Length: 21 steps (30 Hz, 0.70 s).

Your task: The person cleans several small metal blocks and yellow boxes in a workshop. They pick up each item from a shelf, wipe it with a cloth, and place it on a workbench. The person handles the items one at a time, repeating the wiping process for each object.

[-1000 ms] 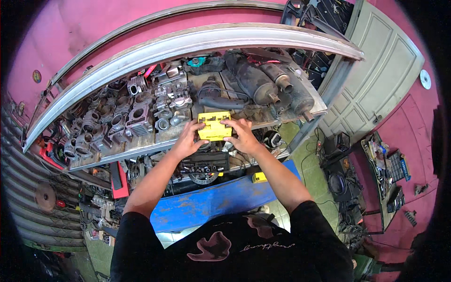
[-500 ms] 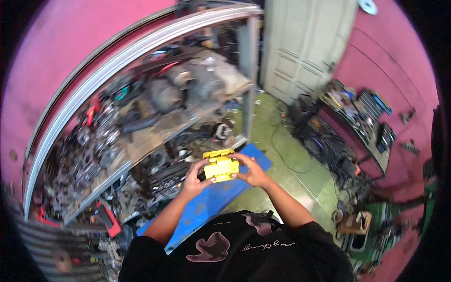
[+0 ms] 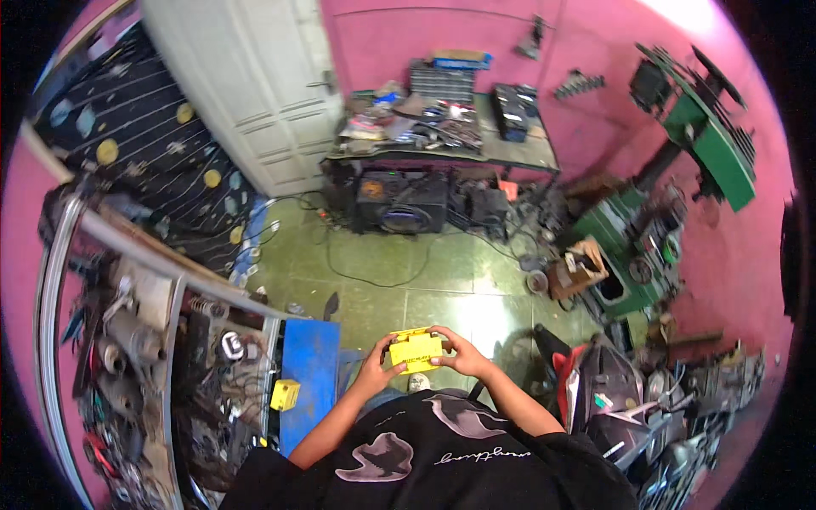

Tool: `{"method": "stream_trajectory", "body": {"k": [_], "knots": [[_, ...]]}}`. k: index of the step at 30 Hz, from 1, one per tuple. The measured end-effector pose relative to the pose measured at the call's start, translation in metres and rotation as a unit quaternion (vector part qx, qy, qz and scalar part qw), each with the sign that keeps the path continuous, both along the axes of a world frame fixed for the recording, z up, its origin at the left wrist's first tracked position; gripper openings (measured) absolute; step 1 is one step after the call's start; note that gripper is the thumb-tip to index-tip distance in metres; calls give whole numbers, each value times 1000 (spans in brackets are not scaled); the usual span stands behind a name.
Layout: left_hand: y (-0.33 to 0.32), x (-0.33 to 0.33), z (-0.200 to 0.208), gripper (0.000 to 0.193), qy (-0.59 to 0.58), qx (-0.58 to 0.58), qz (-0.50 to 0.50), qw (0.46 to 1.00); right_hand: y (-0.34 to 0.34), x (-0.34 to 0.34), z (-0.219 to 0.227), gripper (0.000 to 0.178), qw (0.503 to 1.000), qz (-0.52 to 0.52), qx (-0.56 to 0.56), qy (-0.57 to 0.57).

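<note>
Both my hands hold a small yellow box [image 3: 416, 354] in front of my body. Its far edge has a raised yellow flap or lid, and dark printing runs along the near side. My left hand [image 3: 375, 371] grips the left side, thumb on the near face. My right hand [image 3: 464, 355] grips the right side with its thumb near the front corner. What the box contains is hidden. Left of my arm, a second yellow box [image 3: 285, 394] rests at the edge of a blue bench [image 3: 310, 361].
A shelf of greasy metal parts [image 3: 127, 382] stands at left. Ahead, a tool-covered table [image 3: 518, 153] sits by a white door [image 3: 255, 93]. To the right are a green drill press [image 3: 718, 157], a cardboard box [image 3: 578, 272] and a motorcycle [image 3: 608, 382]. A cable [image 3: 374, 283] crosses the green floor.
My view and body have turned right, so the shelf and blue bench now lie at the left. The yellow box stays between both hands, now over the floor beside the bench.
</note>
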<state>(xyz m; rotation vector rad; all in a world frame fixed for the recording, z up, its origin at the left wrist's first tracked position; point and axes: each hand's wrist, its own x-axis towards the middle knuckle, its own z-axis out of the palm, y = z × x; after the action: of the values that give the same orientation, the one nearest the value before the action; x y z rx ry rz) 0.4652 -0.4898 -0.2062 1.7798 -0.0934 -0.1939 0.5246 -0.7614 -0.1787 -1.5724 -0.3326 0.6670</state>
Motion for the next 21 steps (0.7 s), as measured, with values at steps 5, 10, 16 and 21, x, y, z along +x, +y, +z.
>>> {"method": "stream_trajectory", "body": {"k": [5, 10, 16, 21], "knots": [[-61, 83, -12, 78, -33, -11, -96, 995, -67, 24, 7, 74, 994, -105, -10, -3], [-123, 172, -7, 76, -2, 55, -176, 983, -129, 73, -7, 72, 983, -179, -25, -18], [-208, 292, -30, 77, -64, 20, -199, 978, -210, 174, 4, 71, 970, -210, -99, -75], [-281, 410, -33, 79, -112, 1, -228, 967, -270, 267, 8, 73, 948, -263, -130, -120]]}}
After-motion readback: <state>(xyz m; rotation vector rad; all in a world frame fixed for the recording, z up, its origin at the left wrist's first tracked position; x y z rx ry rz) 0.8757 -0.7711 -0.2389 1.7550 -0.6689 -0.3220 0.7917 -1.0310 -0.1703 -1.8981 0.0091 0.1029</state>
